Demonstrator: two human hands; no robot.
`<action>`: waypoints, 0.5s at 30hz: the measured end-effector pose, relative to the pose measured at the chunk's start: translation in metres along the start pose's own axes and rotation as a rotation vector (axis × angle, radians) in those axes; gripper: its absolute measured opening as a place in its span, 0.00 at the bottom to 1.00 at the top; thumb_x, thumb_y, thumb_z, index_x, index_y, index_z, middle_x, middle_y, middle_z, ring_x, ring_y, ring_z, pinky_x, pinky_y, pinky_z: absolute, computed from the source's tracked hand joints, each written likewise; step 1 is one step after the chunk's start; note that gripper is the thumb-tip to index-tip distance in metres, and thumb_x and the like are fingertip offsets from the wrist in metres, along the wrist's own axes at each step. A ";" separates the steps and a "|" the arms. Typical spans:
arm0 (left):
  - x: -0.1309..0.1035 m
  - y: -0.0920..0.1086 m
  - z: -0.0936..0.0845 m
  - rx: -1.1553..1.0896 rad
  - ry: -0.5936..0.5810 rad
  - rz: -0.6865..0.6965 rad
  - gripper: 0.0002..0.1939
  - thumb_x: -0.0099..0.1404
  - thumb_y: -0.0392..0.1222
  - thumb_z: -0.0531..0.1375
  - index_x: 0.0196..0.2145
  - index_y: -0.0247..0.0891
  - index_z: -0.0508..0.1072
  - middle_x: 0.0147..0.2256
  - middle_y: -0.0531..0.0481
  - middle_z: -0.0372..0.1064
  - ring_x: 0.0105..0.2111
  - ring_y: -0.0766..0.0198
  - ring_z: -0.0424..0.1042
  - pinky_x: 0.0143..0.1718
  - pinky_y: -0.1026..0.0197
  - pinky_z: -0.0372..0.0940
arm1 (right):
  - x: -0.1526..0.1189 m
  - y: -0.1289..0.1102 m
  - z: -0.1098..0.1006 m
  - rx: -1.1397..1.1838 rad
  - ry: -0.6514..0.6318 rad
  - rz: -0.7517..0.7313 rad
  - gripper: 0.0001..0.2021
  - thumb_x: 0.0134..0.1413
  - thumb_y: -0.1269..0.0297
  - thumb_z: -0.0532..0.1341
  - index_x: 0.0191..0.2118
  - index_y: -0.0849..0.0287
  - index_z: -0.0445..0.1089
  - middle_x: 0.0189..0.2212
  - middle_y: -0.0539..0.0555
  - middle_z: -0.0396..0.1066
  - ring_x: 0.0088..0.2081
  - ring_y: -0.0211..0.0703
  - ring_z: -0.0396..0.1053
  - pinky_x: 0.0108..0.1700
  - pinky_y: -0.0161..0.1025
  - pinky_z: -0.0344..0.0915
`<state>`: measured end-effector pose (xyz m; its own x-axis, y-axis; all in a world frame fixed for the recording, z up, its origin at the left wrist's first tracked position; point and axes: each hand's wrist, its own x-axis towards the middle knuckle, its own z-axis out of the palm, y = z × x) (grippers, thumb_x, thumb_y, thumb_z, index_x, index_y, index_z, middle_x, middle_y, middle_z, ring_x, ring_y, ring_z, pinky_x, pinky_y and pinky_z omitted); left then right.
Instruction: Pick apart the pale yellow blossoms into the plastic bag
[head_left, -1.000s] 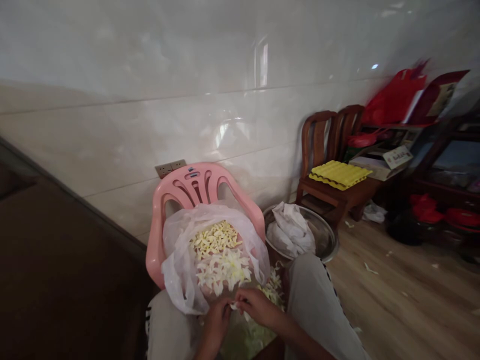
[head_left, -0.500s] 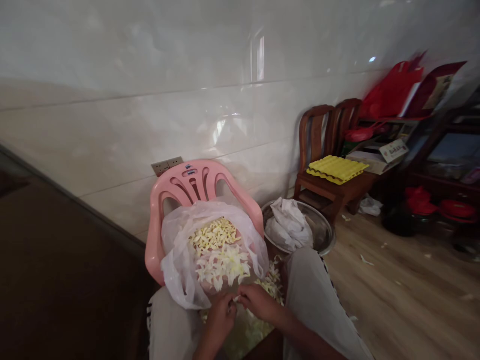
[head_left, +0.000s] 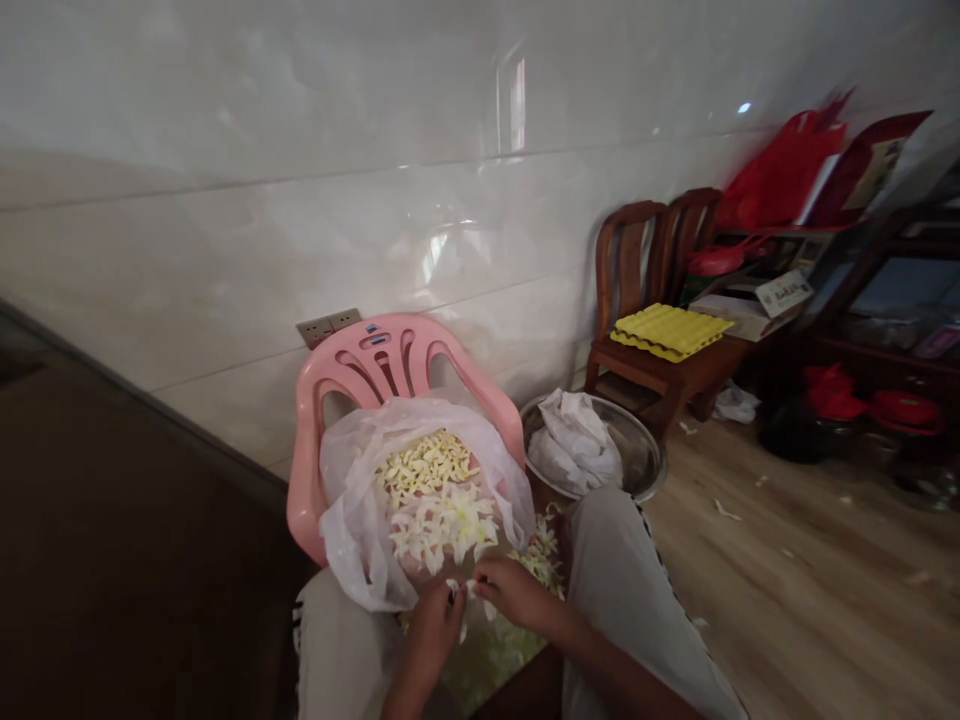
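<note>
seated close to a pink plastic chair (head_left: 306, 500), a person works low between two grey-clad knees, the left hand (head_left: 435, 618) and right hand (head_left: 514, 592) nearly meeting. each is drawn narrow, fingertips pinching at a white flower piece (head_left: 471, 588); whether it is one piece or two cannot be told. the fine grip probably suits something so small and soft, with one hand steadying while the other works. just beyond, a translucent plastic bag (head_left: 346, 545) lies spread on the chair seat, its mouth folded wide, likely so that the contents stay in sight and within reach. inside, slim pale-yellow pieces (head_left: 427, 465) lie toward the chair back and open white flowers (head_left: 444, 525) nearer the hands, a split that seems to keep two kinds apart. more blossoms (head_left: 544, 555) lie low beside the right hand, between chair and knee, perhaps placed there for a short reach. to the right, a metal basin (head_left: 654, 482) holds a crumpled white bag (head_left: 574, 445), its rounded wall likely keeping the bag contained. behind, yellow trays (head_left: 667, 330) rest on a wooden chair (head_left: 637, 368), off the floor.
</note>
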<state>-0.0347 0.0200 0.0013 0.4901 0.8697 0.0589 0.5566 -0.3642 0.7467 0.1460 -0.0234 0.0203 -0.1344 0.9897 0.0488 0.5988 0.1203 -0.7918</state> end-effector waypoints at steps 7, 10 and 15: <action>0.000 0.019 -0.010 -0.015 0.039 -0.027 0.12 0.63 0.46 0.52 0.31 0.40 0.73 0.30 0.50 0.76 0.29 0.59 0.73 0.34 0.62 0.64 | 0.002 0.001 0.002 0.088 0.003 0.068 0.06 0.57 0.68 0.60 0.30 0.59 0.72 0.28 0.50 0.72 0.32 0.40 0.68 0.34 0.33 0.57; 0.001 0.024 -0.013 -0.012 0.052 -0.034 0.12 0.63 0.47 0.52 0.30 0.41 0.72 0.28 0.51 0.75 0.28 0.59 0.73 0.34 0.62 0.64 | 0.003 0.002 0.003 0.095 0.011 0.076 0.06 0.57 0.68 0.59 0.30 0.59 0.71 0.27 0.50 0.71 0.32 0.40 0.67 0.34 0.33 0.56; 0.001 0.023 -0.011 -0.010 0.042 -0.044 0.12 0.62 0.47 0.53 0.29 0.41 0.71 0.27 0.50 0.74 0.28 0.59 0.73 0.33 0.61 0.63 | 0.004 0.005 0.005 0.114 0.060 0.049 0.05 0.56 0.69 0.60 0.29 0.60 0.70 0.28 0.50 0.71 0.33 0.40 0.67 0.35 0.33 0.57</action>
<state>-0.0285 0.0160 0.0260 0.4367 0.8980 0.0534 0.5701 -0.3222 0.7558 0.1445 -0.0191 0.0141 -0.0577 0.9974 0.0425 0.5093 0.0660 -0.8581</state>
